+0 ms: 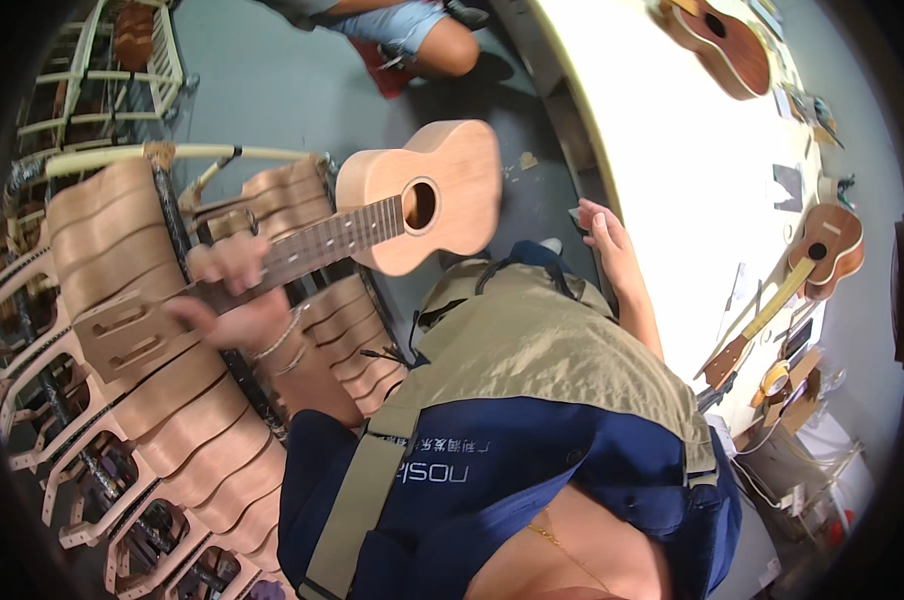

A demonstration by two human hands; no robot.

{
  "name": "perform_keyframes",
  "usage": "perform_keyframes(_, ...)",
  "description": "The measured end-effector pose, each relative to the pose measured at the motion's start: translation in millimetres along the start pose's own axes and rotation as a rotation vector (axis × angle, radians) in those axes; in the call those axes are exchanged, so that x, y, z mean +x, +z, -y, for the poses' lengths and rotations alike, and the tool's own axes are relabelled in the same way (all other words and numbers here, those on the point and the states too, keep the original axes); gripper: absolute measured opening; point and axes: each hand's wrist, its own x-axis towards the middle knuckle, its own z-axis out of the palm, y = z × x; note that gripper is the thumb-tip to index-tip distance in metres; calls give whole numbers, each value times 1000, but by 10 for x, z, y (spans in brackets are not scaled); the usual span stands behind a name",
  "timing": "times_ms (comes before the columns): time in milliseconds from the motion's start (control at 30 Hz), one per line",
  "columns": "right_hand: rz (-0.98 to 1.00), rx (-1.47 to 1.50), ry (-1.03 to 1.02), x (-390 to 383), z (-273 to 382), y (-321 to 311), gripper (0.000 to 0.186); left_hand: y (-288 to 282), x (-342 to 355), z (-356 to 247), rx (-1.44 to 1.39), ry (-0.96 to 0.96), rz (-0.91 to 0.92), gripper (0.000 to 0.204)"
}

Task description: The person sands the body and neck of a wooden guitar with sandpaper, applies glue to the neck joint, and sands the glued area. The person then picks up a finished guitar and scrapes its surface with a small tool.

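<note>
My left hand (234, 295) is wrapped round the neck of an unfinished pale wood ukulele (450, 205), near its slotted headstock (127, 335); the hand is slightly blurred. The body points to the upper right, showing its soundhole and a fretted dark fingerboard. My right hand (602, 228) is open, apart from the ukulele, by the edge of a bright white workbench (652, 200), with its fingers loosely spread.
Racks with stacked curved wooden pieces (192, 440) fill the left side; another rack (112, 80) stands beyond. A person's bent leg (437, 45) is at the top. The bench holds two ukuleles (732, 60) (832, 250), tools and a tape roll (772, 380).
</note>
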Motion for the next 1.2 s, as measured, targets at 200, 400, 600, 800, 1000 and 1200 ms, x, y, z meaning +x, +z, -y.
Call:
perform_keyframes(200,-165,553,-146,-235,-44,-804,72,885,206,275,-538,-225,99,40)
perform_keyframes(400,-519,904,-262,-586,-330,-1361,60,1778,233,1245,-438,-314,-90,40)
perform_keyframes(600,-793,950,-505,-745,-585,-1382,63,2575,-91,2165,-16,-505,-151,48)
perform_keyframes(800,-1014,987,-661,-741,-655,-1347,69,2642,237,2585,-150,-626,176,49)
perform_keyframes(1000,-995,1153,-753,-663,-529,-1264,70,2782,568,2783,-257,-709,329,49)
perform_keyframes(1200,-1195,226,-42,-750,-769,-1524,30,2944,1188,3249,-92,-634,414,53)
